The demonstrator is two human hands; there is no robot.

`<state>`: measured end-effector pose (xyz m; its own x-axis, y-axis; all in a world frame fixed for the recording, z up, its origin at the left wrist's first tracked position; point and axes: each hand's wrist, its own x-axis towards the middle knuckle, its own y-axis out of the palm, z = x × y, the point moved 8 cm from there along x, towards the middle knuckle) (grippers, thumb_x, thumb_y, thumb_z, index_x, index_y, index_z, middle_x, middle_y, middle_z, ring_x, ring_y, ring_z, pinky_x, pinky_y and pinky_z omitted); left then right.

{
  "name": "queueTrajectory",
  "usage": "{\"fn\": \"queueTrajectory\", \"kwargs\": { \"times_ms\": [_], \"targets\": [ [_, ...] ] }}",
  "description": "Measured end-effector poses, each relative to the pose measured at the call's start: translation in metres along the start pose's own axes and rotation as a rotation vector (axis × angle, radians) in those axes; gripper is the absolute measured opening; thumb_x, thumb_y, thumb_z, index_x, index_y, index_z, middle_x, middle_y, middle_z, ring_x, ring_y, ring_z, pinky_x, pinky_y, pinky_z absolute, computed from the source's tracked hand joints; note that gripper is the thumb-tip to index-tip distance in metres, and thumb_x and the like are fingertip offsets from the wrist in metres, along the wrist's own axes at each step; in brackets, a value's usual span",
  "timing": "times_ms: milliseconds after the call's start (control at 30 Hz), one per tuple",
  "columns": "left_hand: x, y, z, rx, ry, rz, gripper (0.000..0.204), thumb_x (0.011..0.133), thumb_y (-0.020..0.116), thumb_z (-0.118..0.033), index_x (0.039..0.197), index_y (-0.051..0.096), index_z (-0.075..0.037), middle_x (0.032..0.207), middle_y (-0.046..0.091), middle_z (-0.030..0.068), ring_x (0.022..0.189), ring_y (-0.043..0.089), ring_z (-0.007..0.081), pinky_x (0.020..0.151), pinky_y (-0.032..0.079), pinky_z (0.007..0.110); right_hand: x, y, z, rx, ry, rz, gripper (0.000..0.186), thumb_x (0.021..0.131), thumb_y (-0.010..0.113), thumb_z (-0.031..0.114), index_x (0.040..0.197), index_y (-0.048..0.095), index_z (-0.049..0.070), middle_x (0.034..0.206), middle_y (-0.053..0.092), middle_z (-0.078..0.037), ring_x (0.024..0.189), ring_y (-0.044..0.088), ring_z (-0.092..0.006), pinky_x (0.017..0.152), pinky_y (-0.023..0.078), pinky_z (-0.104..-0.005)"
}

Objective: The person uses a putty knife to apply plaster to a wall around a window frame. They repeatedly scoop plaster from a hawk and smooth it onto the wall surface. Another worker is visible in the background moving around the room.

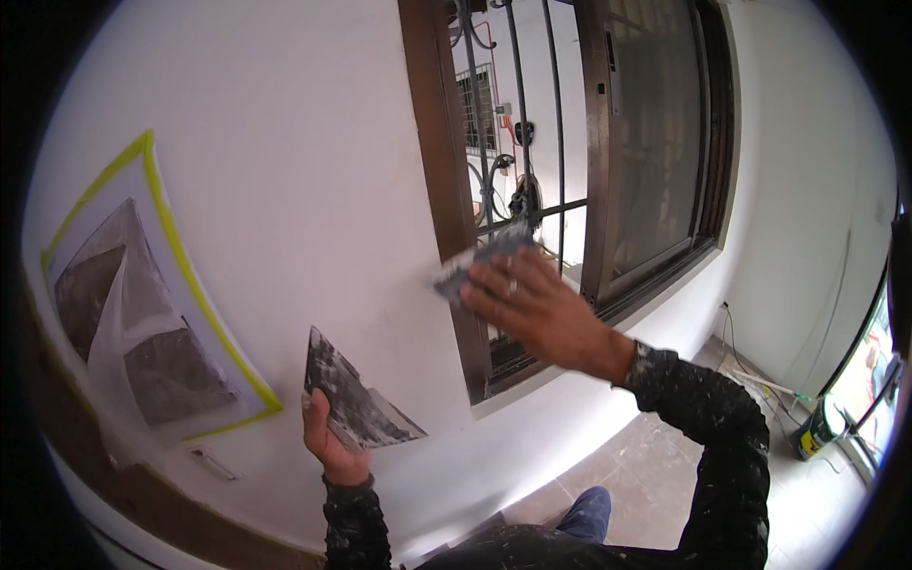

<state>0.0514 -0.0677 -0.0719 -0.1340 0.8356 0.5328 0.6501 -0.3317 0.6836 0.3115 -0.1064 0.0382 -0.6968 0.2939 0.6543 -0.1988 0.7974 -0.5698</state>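
Observation:
My left hand (334,445) grips a flat putty blade (353,394), dark and smeared with white filler, held tilted in front of the white wall (313,190). Its thumb lies along the near face; the other fingers are mostly hidden behind. Higher and to the right, my right hand (543,309) is closed on a second flat putty blade (486,255), grey with whitish smears and slightly blurred. This blade is by the brown left frame of the window (456,204); whether it touches the frame or wall I cannot tell. White spatters mark both dark sleeves.
At left, yellow tape (166,209) borders a plastic-covered opening, with a white wall plate (214,464) below. Dark bars (560,114) cross the window's open side; a sliding pane (655,133) fills its right. A dark bucket (819,429) and cords stand on the tiled floor (617,475) at right.

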Motion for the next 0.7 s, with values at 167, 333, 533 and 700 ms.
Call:
{"fn": "queueTrajectory", "kwargs": {
  "times_ms": [167, 333, 533, 700],
  "targets": [
    [0.024, 0.002, -0.011, 0.203, 0.163, 0.066, 0.045, 0.095, 0.061, -0.028, 0.129, 0.053, -0.001, 0.122, 0.061, 0.008, 0.109, 0.06, 0.0185, 0.094, 0.048, 0.035, 0.048, -0.016, -0.048, -0.221, 0.135, -0.202, 0.063, 0.089, 0.061, 0.014, 0.147, 0.038, 0.011, 0.147, 0.043, -0.014, 0.134, 0.039, -0.0349, 0.115, 0.027, -0.0569],
    [0.029, 0.003, -0.011, 0.224, 0.197, 0.061, 0.048, 0.094, 0.064, -0.026, 0.131, 0.051, 0.001, 0.124, 0.059, 0.0095, 0.113, 0.059, 0.0189, 0.096, 0.048, 0.035, 0.032, 0.022, -0.029, -0.272, -0.021, -0.06, 0.063, 0.087, 0.06, 0.015, 0.147, 0.039, 0.008, 0.149, 0.041, -0.014, 0.136, 0.037, -0.0394, 0.115, 0.027, -0.0575],
    [0.028, 0.003, -0.012, 0.247, 0.088, 0.088, 0.048, 0.094, 0.065, -0.025, 0.132, 0.052, 0.001, 0.124, 0.06, 0.0082, 0.111, 0.059, 0.0177, 0.096, 0.048, 0.033, -0.05, 0.06, 0.045, 0.065, -0.016, 0.172, 0.066, 0.082, 0.062, 0.006, 0.145, 0.041, 0.007, 0.149, 0.042, -0.016, 0.129, 0.043, -0.0384, 0.11, 0.034, -0.0543],
    [0.027, 0.019, -0.013, 0.524, 0.071, 0.141, 0.046, 0.096, 0.064, -0.026, 0.129, 0.056, 0.005, 0.113, 0.064, 0.0067, 0.099, 0.059, 0.0125, 0.089, 0.047, 0.028, -0.044, 0.007, 0.034, 0.189, 0.29, 0.025, 0.058, 0.076, 0.063, -0.001, 0.133, 0.055, 0.008, 0.138, 0.055, -0.009, 0.114, 0.05, -0.0316, 0.091, 0.042, -0.0443]
  ]
}}
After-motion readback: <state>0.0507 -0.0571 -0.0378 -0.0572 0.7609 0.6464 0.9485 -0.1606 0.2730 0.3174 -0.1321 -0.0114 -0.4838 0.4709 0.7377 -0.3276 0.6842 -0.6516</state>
